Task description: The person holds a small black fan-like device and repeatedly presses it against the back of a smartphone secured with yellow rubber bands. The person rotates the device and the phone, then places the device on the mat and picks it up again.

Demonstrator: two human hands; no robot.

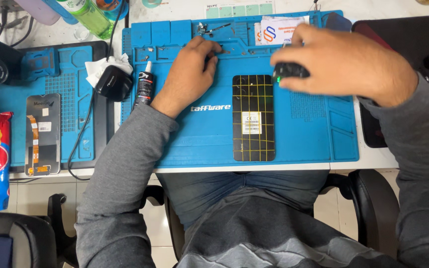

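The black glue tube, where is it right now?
In the head view the glue tube lies at the blue mat's left edge, between the black round gadget and the left hand.

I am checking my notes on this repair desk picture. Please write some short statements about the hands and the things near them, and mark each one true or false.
1. The right hand holds a small black device with a green light. True.
2. The left hand lies flat on the phone. False: it rests on the blue mat, fingertips at the small parts near its top trays.
3. The phone on the mat is black with a yellow grid. True.
4. The black tube lies right of the phone. False: it lies left of the left hand.
5. Both sleeves are grey. True.
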